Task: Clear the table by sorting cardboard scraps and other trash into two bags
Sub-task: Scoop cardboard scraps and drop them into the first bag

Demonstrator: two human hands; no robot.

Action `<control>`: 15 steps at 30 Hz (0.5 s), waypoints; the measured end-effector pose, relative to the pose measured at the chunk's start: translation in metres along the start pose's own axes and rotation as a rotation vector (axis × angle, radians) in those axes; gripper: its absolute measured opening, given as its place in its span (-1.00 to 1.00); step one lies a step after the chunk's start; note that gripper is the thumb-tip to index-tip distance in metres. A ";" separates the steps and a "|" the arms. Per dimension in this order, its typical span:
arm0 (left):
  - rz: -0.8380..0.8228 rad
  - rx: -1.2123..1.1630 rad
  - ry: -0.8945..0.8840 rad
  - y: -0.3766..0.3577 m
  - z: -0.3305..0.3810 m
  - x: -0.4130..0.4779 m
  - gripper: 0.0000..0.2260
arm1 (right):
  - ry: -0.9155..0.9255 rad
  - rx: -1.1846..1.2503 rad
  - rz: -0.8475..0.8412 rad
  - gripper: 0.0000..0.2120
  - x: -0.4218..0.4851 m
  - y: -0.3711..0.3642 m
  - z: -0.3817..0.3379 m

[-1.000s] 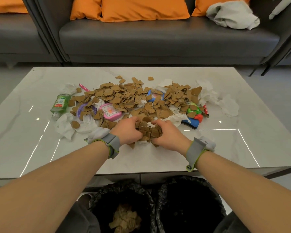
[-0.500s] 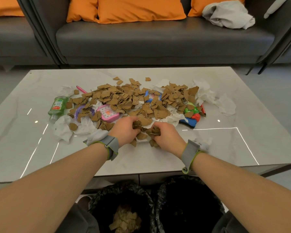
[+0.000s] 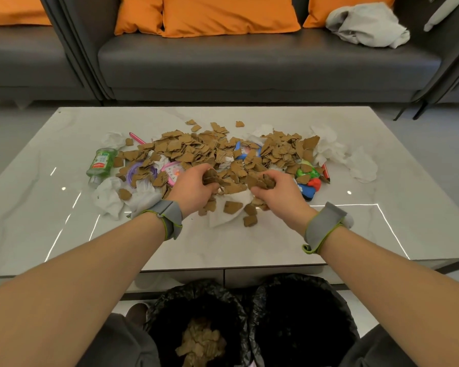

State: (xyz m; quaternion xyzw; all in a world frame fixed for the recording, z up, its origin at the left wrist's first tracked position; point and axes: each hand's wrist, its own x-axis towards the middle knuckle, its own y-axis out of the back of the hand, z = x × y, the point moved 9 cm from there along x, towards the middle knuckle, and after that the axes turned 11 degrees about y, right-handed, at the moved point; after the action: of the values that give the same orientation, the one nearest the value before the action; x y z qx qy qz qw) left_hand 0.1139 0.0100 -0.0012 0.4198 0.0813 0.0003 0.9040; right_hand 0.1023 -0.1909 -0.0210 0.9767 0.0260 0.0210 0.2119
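Note:
Brown cardboard scraps (image 3: 196, 149) lie heaped across the middle of the white marble table (image 3: 64, 234), mixed with white tissues (image 3: 331, 149). My left hand (image 3: 194, 189) grips a bunch of scraps at the pile's near edge. A little to its right, my right hand (image 3: 276, 194) grips another bunch. Loose scraps and a tissue (image 3: 231, 210) lie between the hands. Below the table's front edge stand two black bags: the left bag (image 3: 170, 308) holds cardboard scraps, the right bag (image 3: 337, 308) looks dark inside.
A green bottle (image 3: 102, 162) lies at the pile's left, beside a purple ring (image 3: 133, 174) and a pink toy (image 3: 171, 172). Coloured toys (image 3: 309, 178) and a red pen (image 3: 326, 172) sit at the right. A grey sofa (image 3: 249, 62) with orange cushions stands behind the table.
Both hands have drawn apart and lifted slightly, each now closed round its own bunch of scraps. Several scraps have dropped onto the tissue between them.

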 end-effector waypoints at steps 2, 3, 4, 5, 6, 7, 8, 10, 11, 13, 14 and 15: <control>-0.028 -0.016 0.011 0.001 -0.002 -0.001 -0.73 | -0.058 0.097 -0.029 -0.84 -0.003 -0.002 0.003; -0.046 -0.023 0.016 0.000 -0.004 -0.002 -0.72 | -0.098 0.141 -0.051 -0.81 -0.005 -0.004 0.005; -0.064 -0.029 0.017 0.000 -0.004 -0.004 -0.73 | -0.139 0.184 -0.074 -0.79 -0.007 -0.006 0.008; -0.081 -0.033 0.017 -0.001 -0.004 -0.006 -0.76 | -0.179 0.234 -0.093 -0.77 -0.009 -0.008 0.011; -0.096 -0.040 0.016 -0.001 -0.004 -0.008 -0.79 | -0.211 0.293 -0.106 -0.77 -0.010 -0.010 0.012; -0.108 -0.043 0.017 -0.002 -0.006 -0.009 -0.81 | -0.236 0.348 -0.111 -0.76 -0.011 -0.012 0.013; -0.119 -0.045 0.022 -0.002 -0.007 -0.010 -0.82 | -0.250 0.382 -0.107 -0.77 -0.012 -0.011 0.013; -0.143 -0.069 0.046 -0.003 -0.010 -0.013 -0.83 | -0.251 0.404 -0.083 -0.80 -0.010 -0.007 0.011; -0.162 -0.102 0.068 -0.003 -0.011 -0.014 -0.83 | -0.247 0.413 -0.067 -0.82 -0.010 -0.004 0.009; -0.222 -0.182 0.122 -0.005 -0.012 -0.016 -0.82 | -0.249 0.438 -0.053 -0.83 -0.010 -0.002 0.006; -0.265 -0.225 0.156 -0.007 -0.012 -0.019 -0.82 | -0.256 0.443 -0.066 -0.83 -0.012 -0.004 0.004; -0.315 -0.270 0.194 -0.010 -0.012 -0.022 -0.82 | -0.266 0.441 -0.093 -0.83 -0.015 -0.008 0.002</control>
State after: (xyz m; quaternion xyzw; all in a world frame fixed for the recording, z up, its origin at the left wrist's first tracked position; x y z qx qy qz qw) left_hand 0.0899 0.0111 -0.0133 0.2750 0.2316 -0.0897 0.9288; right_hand 0.0867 -0.1850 -0.0264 0.9913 0.0466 -0.1234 -0.0040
